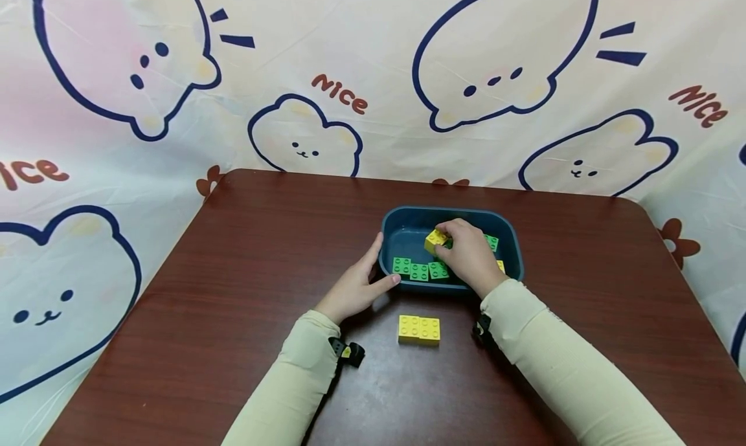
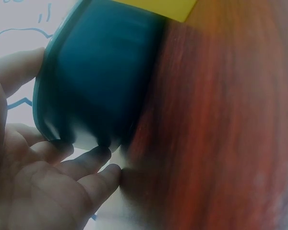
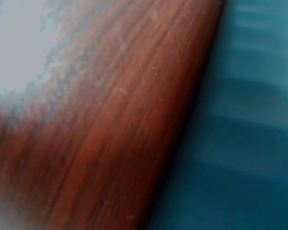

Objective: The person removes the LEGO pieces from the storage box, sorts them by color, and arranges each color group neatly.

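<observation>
A dark blue tray (image 1: 451, 289) holds green toy building bricks (image 1: 419, 272) along its near side. My right hand (image 1: 469, 255) reaches over it and pinches a yellow brick (image 1: 433, 241) between thumb and fingers. At the tray's left end is my left hand (image 1: 352, 290), fingers spread along the outside and thumb by the near rim. The left wrist view shows that hand (image 2: 53, 177) with its fingertips touching the tray wall (image 2: 101, 72). Two yellow bricks (image 1: 419, 330) sit side by side on the table before the tray. The right wrist view shows no hand.
The brown wooden table (image 1: 262, 252) extends around the tray. Another green brick (image 1: 492, 242) and a partly hidden yellow brick (image 1: 500, 265) lie at the tray's right. A patterned cloth (image 1: 384, 148) hangs behind the table.
</observation>
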Demonstrator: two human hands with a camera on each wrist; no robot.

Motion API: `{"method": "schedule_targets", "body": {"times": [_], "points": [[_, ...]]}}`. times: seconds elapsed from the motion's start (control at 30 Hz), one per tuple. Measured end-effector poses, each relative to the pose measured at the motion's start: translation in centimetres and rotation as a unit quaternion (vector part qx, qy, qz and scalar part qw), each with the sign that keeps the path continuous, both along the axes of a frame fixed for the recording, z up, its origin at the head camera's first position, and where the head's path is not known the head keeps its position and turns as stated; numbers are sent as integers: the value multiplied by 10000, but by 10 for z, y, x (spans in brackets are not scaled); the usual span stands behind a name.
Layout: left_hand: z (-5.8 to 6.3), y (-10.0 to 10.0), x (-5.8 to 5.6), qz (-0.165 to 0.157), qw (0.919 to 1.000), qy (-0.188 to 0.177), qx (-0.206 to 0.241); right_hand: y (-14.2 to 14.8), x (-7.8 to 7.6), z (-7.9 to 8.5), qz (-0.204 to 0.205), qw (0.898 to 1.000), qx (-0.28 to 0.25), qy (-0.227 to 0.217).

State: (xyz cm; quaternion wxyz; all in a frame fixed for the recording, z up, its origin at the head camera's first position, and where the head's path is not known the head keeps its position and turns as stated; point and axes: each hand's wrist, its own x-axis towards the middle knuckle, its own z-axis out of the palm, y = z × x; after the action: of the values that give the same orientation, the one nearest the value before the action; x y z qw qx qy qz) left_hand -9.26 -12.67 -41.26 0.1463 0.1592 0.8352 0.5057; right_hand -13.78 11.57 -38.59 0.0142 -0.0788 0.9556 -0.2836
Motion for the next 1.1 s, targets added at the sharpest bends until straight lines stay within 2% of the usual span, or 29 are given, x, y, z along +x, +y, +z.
{"method": "schedule_targets", "body": {"times": [0.47, 1.1], "points": [[1, 1, 0, 32, 10000, -20, 22, 4, 1, 1, -27, 9994, -295, 172], [0, -1, -1, -2, 10000, 11, -12, 7, 14, 9, 161, 9972, -487, 536]]}}
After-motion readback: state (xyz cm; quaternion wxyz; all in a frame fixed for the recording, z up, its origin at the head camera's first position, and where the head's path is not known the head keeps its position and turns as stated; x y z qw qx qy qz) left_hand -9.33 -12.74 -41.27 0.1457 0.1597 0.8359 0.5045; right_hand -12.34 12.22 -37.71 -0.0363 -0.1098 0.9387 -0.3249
